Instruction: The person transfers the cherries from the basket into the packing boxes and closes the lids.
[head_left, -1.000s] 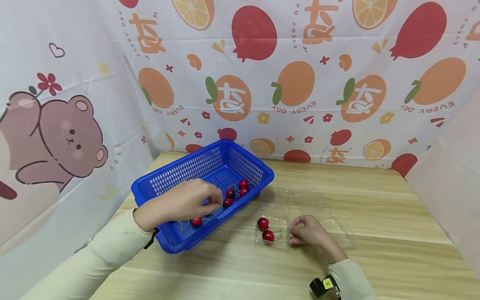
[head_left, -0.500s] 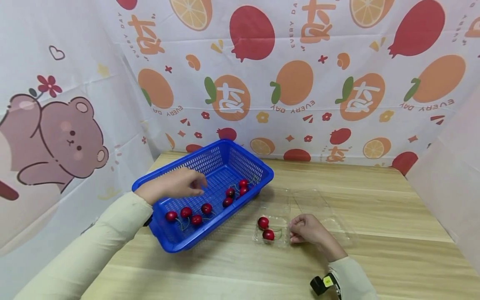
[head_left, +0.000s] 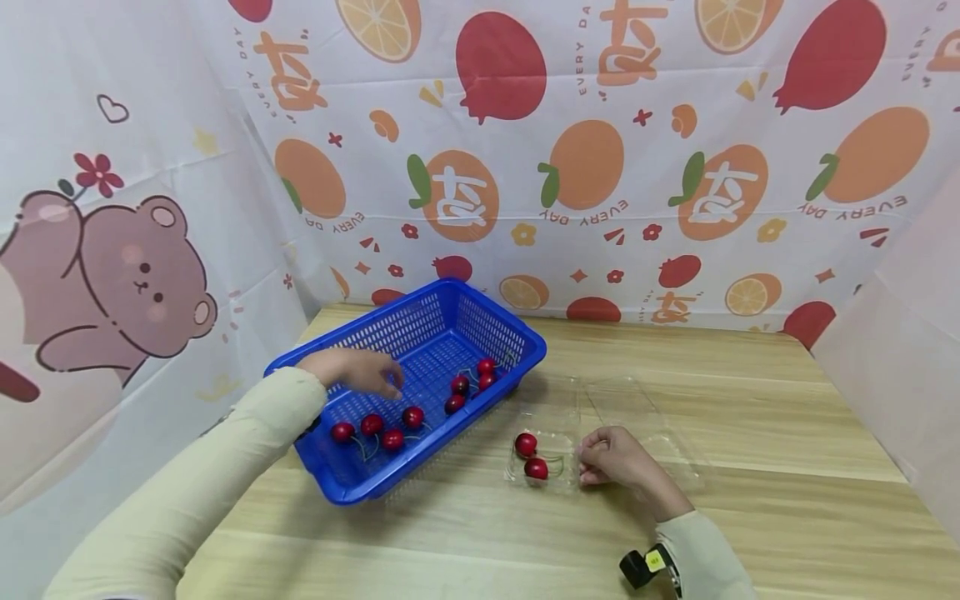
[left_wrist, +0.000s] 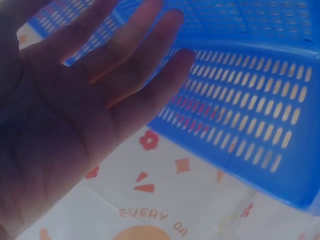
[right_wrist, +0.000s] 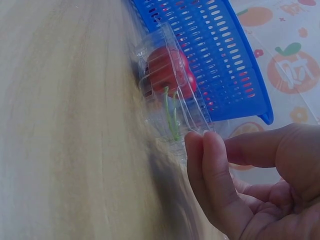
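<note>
My left hand [head_left: 362,372] hovers inside the blue basket [head_left: 534,337], above several red cherries [head_left: 392,439]. In the left wrist view its fingers [left_wrist: 155,82] are loosely spread and hold nothing. At the basket's right, my right hand [head_left: 618,460] pinches the right rim of a clear plastic clamshell box [head_left: 553,483]. Two cherries [head_left: 536,468] with green stems lie in that box. The right wrist view shows the fingertips [right_wrist: 215,142] at the box's edge, close to the stems [right_wrist: 172,117].
More cherries [head_left: 459,385] lie along the basket's right side. Another clear plastic piece [head_left: 678,454], perhaps a lid or second box, lies beyond my right hand on the wooden table [head_left: 787,417]. Printed cloth [head_left: 585,250] stands behind the table.
My left hand has moved left and back within the basket, uncovering cherries near its front, and its wrist has shifted further in. My right hand stays at the box.
</note>
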